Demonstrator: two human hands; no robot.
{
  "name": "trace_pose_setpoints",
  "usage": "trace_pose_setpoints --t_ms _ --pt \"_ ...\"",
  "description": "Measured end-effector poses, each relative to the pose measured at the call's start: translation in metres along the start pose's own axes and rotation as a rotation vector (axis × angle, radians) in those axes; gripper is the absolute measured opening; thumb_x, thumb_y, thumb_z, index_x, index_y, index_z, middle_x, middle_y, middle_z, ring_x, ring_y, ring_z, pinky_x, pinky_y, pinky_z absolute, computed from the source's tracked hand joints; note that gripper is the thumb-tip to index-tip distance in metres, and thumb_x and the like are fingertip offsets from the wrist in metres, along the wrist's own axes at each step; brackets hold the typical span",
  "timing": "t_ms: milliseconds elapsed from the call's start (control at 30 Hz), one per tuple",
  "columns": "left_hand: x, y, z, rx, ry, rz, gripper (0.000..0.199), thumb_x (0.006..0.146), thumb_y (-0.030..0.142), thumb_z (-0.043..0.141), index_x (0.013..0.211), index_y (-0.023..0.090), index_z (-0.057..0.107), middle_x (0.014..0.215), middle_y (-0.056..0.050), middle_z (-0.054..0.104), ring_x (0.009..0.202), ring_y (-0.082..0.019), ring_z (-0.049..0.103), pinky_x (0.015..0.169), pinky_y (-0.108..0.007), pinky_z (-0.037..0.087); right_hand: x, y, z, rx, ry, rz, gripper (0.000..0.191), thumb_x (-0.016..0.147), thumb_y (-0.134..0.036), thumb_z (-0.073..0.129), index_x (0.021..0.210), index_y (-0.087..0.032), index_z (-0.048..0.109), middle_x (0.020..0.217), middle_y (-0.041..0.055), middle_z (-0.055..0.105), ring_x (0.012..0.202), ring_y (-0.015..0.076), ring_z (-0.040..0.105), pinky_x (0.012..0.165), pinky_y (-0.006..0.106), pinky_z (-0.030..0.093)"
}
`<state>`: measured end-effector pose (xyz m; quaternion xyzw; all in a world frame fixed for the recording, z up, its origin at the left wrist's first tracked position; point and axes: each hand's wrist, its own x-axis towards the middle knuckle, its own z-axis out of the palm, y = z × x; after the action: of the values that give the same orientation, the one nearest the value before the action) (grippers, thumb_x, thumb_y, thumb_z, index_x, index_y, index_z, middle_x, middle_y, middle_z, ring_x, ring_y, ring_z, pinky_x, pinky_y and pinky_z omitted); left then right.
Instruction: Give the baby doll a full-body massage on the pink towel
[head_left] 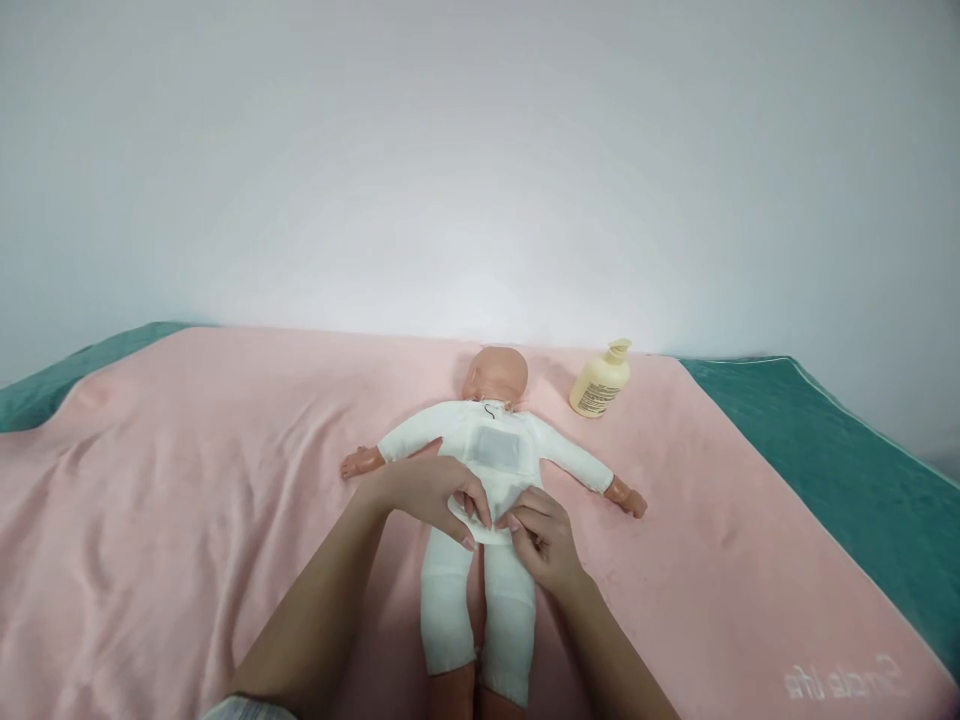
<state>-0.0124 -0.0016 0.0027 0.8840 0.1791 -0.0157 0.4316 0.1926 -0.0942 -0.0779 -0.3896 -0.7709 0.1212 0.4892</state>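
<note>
A baby doll [491,420] with a white cloth body lies on a pink blanket [675,600], arms spread, its head at the far end. A grey rectangular panel [496,448] shows on its upper torso. My left hand [439,495] rests at the doll's lower torso, its thumb and fingers apart at the white cloth; whether it pinches any is unclear. My right hand [544,535] is closed on the white cloth at the other side of the lower torso, fingers bent against the thumb.
A pale yellow pump bottle [598,385] stands on the blanket right of the doll's head. Green cloth [840,440] shows beyond the blanket at both sides. A pale wall [480,170] rises behind.
</note>
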Motion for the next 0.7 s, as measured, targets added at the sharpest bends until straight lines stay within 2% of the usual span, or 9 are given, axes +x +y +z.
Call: trace_pose_setpoints --t_ms 200,333,500,700 --pt "0.0065 0.0031 0.0078 -0.039 0.064 -0.048 0.019 0.071 0.027 0.076 0.089 0.019 0.075 0.086 -0.002 0.073 0.079 -0.018 0.065 0.071 -0.025 0.049 0.0011 0.0043 0.0046 -0.013 -0.087 0.084 0.028 0.091 -0.021 0.047 0.069 -0.022 0.065 0.059 0.0012 0.052 0.06 0.0165 0.049 0.058 0.031 0.038" --pt "0.0053 0.0049 0.0055 -0.048 0.096 -0.024 0.016 0.075 0.026 0.072 0.089 0.019 0.075 0.086 -0.002 0.073 0.077 -0.018 0.065 0.07 -0.025 0.049 0.0 0.0033 0.0029 0.031 -0.029 0.095 0.028 0.092 -0.022 0.046 0.076 -0.022 0.068 0.069 0.0035 0.058 0.068 0.018 0.053 0.063 0.033 0.041" --pt "0.0024 0.0003 0.0001 0.022 0.175 -0.012 0.021 0.078 0.03 0.07 0.097 0.021 0.074 0.096 -0.002 0.071 0.089 -0.019 0.063 0.076 -0.027 0.048 0.002 0.0 -0.0015 0.004 0.067 0.14 0.027 0.094 -0.022 0.046 0.088 -0.025 0.072 0.081 0.0049 0.059 0.079 0.0197 0.053 0.07 0.036 0.043" --pt "0.0044 0.0039 0.0016 0.044 0.195 -0.058 0.024 0.073 0.023 0.073 0.097 0.02 0.074 0.095 -0.002 0.071 0.09 -0.02 0.063 0.077 -0.026 0.047 0.0052 0.004 0.0017 -0.005 0.027 0.181 0.026 0.093 -0.022 0.048 0.085 -0.025 0.072 0.081 0.0041 0.059 0.081 0.02 0.053 0.074 0.037 0.043"
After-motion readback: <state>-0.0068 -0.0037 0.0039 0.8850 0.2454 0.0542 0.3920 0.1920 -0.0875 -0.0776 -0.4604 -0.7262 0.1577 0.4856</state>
